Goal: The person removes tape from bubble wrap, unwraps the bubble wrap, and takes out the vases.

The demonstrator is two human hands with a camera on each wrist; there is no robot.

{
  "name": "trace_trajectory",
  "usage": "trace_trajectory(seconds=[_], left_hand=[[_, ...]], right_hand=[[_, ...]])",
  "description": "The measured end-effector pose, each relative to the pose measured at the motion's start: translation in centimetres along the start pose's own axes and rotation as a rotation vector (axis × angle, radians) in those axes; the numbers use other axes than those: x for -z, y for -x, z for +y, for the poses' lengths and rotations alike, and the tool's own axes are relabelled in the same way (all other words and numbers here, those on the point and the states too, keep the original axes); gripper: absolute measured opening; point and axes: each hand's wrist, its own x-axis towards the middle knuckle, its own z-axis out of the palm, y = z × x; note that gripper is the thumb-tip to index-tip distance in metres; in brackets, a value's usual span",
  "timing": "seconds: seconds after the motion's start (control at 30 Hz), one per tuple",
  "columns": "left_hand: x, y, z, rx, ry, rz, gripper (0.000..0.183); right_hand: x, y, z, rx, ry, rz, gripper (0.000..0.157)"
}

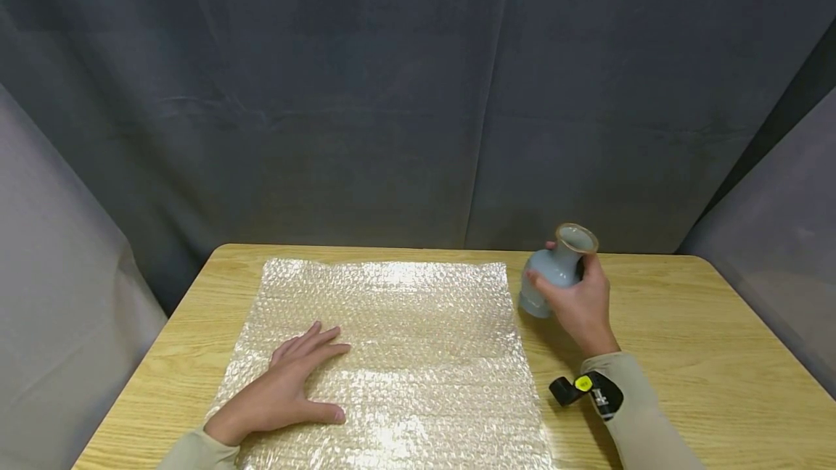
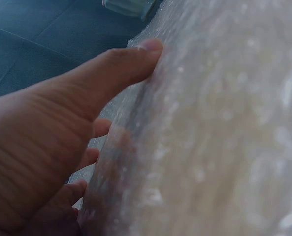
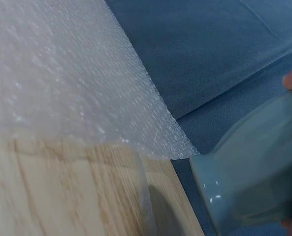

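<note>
A pale blue-green glazed vase (image 1: 554,265) with a narrow neck and brown rim is gripped by my right hand (image 1: 583,309), thumb on the near side of its body. It tilts, mouth toward the upper right, above the table's right part. The right wrist view shows the glossy base of the vase (image 3: 249,172) beside a corner of the bubble wrap. My left hand (image 1: 277,392) lies over the left part of the bubble wrap sheet (image 1: 418,354), fingers spread and thumb extended. In the left wrist view the thumb (image 2: 121,64) lies against the wrap's surface.
The wooden table (image 1: 679,354) shows bare wood on both sides of the flat wrap. A dark grey curtain (image 1: 366,107) hangs behind its back edge, with light grey cloth (image 1: 59,296) at both sides. A black strap with a small camera (image 1: 581,389) sits on the right wrist.
</note>
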Motion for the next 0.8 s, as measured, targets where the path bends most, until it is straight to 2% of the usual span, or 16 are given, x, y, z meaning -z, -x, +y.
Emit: trace_trajectory(seconds=[0.8], left_hand=[[-0.04,-0.08,-0.11,0.006,-0.003,-0.010,0.091]], right_hand=[[0.75,-0.33,0.93,-0.037,0.050,0.024,0.066]])
